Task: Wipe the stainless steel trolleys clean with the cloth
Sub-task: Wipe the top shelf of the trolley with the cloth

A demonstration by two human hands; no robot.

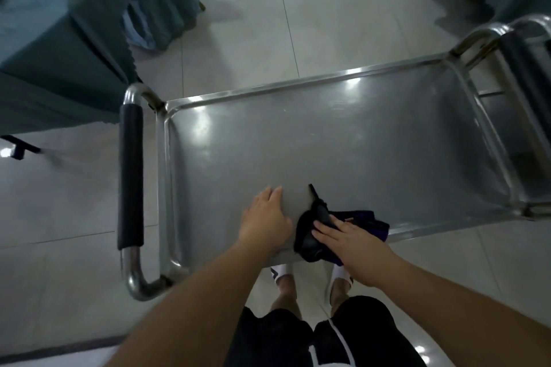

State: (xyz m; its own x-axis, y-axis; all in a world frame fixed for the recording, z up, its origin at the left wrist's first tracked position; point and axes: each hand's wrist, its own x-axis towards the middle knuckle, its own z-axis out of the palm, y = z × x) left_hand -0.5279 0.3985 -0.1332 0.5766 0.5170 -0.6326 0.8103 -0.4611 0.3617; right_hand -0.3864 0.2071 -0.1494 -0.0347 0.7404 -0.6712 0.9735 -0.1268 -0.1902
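We see the trolley (328,134) w/ its steel top tray right below us; the only thing in it is a dark cloth (316,232), bunched at the near edge. Our right hand (354,244) presses flat on the cloth, fingers straight and slightly apart. Our left hand (265,220) rests just beside it on bare steel, fingers together, approx flat. A 2nd trolley (524,48), blurry, probably adjoins at right.
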